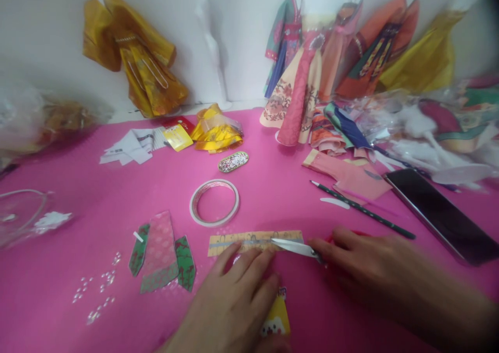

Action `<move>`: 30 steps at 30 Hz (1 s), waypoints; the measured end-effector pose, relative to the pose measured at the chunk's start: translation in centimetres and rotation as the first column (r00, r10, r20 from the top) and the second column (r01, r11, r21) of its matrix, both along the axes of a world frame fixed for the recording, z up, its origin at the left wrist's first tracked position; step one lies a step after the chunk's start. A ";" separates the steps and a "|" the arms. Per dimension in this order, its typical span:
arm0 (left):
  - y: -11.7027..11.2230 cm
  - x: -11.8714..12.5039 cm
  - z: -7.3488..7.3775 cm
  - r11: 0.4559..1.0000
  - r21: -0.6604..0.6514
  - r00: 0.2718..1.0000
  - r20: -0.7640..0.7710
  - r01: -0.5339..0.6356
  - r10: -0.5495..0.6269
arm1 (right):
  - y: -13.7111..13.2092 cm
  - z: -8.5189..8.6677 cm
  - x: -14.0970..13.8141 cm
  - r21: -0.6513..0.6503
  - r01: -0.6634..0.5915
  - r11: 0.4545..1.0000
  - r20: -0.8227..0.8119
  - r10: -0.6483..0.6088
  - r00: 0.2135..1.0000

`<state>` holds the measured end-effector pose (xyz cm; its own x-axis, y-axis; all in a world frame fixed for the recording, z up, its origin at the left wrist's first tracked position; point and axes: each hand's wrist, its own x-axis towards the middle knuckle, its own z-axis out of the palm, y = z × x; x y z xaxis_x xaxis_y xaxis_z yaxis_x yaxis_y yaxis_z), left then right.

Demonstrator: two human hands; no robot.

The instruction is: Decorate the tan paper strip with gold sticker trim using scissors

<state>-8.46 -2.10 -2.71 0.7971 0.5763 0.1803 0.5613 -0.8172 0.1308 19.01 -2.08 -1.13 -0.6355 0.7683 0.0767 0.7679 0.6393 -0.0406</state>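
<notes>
My left hand [234, 296] lies with its fingers stretched flat on the pink table [78, 259], its fingertips at the lower edge of a tan patterned paper strip [253, 240]. A yellow card [276, 319] shows under that hand. My right hand [374, 275] is closed around red-handled scissors [296, 247], whose silver blades lie across the right part of the strip. A pink and green paper garment piece [161, 251] lies left of my left hand.
A tape roll [214, 202], a green pencil [362, 211], a dark phone [442, 215] and small rhinestones [97, 290] lie on the table. Paper doll dresses [307, 77] and a golden robe [136, 56] lean on the white wall. A clear dish [19, 212] sits far left.
</notes>
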 end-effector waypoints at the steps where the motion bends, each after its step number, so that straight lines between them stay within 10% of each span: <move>1: 0.0 0.0 0.0 1.000 -0.008 1.000 -0.003 -0.001 0.001 | -0.1 0.0 0.0 -0.004 0.000 1.000 0.006 0.000 1.000; 30: 0.0 0.0 0.4 0.995 -0.101 1.000 0.013 0.006 -0.004 | -0.1 -0.1 -0.2 -0.049 0.024 0.999 0.096 -0.019 0.995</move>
